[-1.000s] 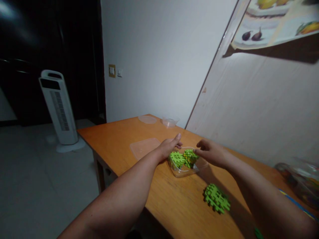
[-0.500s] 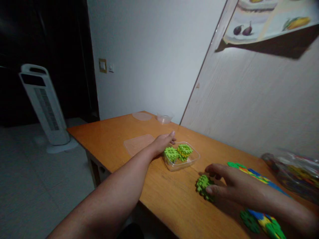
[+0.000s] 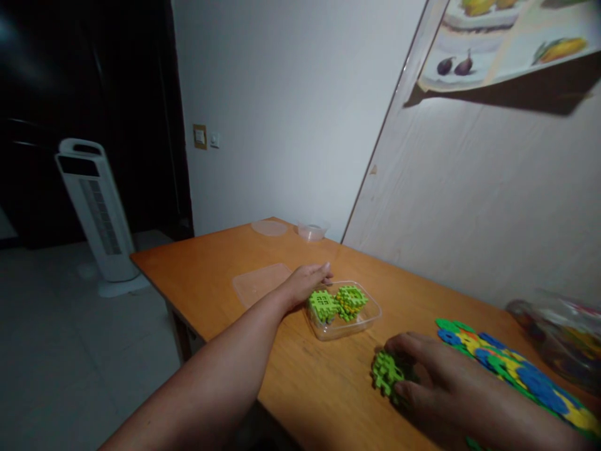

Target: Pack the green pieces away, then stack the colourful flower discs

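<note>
Reaching in from the lower right of the frame, the right hand (image 3: pixel 413 373) curved its thumb and fingers about the right side of a green toothed piece (image 3: pixel 386 374), which lay on the table at lower right of centre; whether the grip had closed could not be told, since the palm side was hidden. The left hand (image 3: pixel 307 280), near the centre of the frame, rested with its thumb extended at the left edge of a clear container (image 3: pixel 360 324); its fingers were partly concealed, so a grasp on the wall could not be confirmed. Inside the container sat two lattice blocks: a light-green block (image 3: pixel 322 305) on the left and, just beside it, a green-and-yellow block (image 3: pixel 351 303). A clear rectangular sheet (image 3: pixel 256 282) lay left of the left hand. Beyond, at the table's far end, were a translucent round disc (image 3: pixel 269 228) and a small clear bowl (image 3: pixel 312 232). At lower right, past the right hand, spread a bed of coloured flat pieces (image 3: pixel 521 369), with a clear plastic bag (image 3: pixel 561 338) near the right edge. All stood upon an orange-brown wooden table (image 3: pixel 310 382). A white tower appliance (image 3: pixel 98 213) occupied the left of the frame.
</note>
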Action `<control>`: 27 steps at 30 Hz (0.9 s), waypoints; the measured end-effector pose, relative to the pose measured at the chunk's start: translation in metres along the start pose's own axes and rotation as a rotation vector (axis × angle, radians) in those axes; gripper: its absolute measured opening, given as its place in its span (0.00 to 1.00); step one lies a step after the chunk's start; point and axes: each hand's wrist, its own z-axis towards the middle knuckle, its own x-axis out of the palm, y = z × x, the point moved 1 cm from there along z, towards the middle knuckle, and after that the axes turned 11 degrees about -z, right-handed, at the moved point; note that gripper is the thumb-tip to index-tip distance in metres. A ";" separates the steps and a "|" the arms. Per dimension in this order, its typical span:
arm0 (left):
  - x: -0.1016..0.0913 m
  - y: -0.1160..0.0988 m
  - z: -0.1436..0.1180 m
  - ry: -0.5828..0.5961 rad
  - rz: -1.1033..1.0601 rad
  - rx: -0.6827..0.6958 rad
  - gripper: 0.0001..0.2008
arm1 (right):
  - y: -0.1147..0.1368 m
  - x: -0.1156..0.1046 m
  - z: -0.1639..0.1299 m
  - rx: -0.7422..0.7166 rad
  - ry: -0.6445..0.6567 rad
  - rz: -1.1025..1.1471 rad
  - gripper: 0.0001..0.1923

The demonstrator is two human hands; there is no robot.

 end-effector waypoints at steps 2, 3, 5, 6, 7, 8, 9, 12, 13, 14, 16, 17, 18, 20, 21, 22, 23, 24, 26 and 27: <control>0.000 -0.002 -0.001 -0.009 0.025 -0.004 0.39 | -0.004 -0.002 0.000 0.025 0.010 0.035 0.17; 0.000 -0.004 -0.002 -0.015 0.041 -0.005 0.40 | -0.006 -0.004 0.001 0.035 0.003 0.054 0.16; 0.001 -0.006 -0.003 -0.028 0.069 0.002 0.41 | -0.008 -0.008 0.006 0.028 -0.042 0.091 0.16; 0.001 -0.008 -0.004 -0.035 0.079 0.007 0.42 | -0.008 -0.010 0.010 0.010 -0.077 0.108 0.17; 0.001 -0.009 -0.004 -0.044 0.083 0.012 0.42 | -0.007 -0.012 0.016 -0.014 -0.108 0.122 0.17; 0.000 -0.009 -0.004 -0.051 0.081 0.016 0.42 | -0.005 -0.014 0.022 -0.039 -0.131 0.132 0.18; 0.000 -0.010 -0.004 -0.056 0.074 0.016 0.43 | -0.002 -0.017 0.028 -0.058 -0.144 0.137 0.17; -0.001 -0.010 -0.004 -0.071 0.045 0.008 0.43 | 0.009 -0.025 0.047 -0.093 -0.143 0.124 0.14; -0.001 -0.009 -0.004 -0.073 0.039 0.003 0.43 | 0.013 -0.027 0.053 -0.103 -0.136 0.121 0.13; -0.001 -0.009 -0.004 -0.074 0.036 -0.001 0.43 | 0.016 -0.030 0.057 -0.117 -0.124 0.125 0.13; 0.000 -0.008 -0.004 -0.070 0.036 -0.005 0.43 | 0.021 -0.033 0.064 -0.163 -0.083 0.154 0.12; 0.000 -0.007 -0.004 -0.067 0.039 -0.004 0.43 | 0.022 -0.034 0.067 -0.185 -0.058 0.171 0.12; 0.000 -0.007 -0.004 -0.065 0.043 -0.003 0.43 | 0.024 -0.035 0.070 -0.203 -0.034 0.182 0.11; 0.001 -0.006 -0.004 -0.065 0.048 -0.001 0.44 | 0.026 -0.034 0.075 -0.229 0.007 0.177 0.11; 0.001 -0.006 -0.004 -0.065 0.050 -0.002 0.44 | 0.027 -0.033 0.078 -0.238 0.024 0.168 0.11; 0.001 -0.006 -0.004 -0.065 0.051 -0.002 0.44 | 0.029 -0.032 0.080 -0.246 0.041 0.159 0.11; 0.002 -0.006 -0.004 -0.066 0.051 -0.004 0.44 | 0.031 -0.031 0.083 -0.256 0.058 0.153 0.11; 0.002 -0.006 -0.004 -0.067 0.050 -0.009 0.44 | 0.033 -0.029 0.085 -0.271 0.074 0.150 0.11; 0.002 -0.007 -0.005 -0.073 0.052 -0.021 0.44 | 0.036 -0.027 0.090 -0.299 0.087 0.153 0.10; 0.002 -0.008 -0.005 -0.076 0.052 -0.027 0.44 | 0.037 -0.026 0.092 -0.312 0.082 0.160 0.10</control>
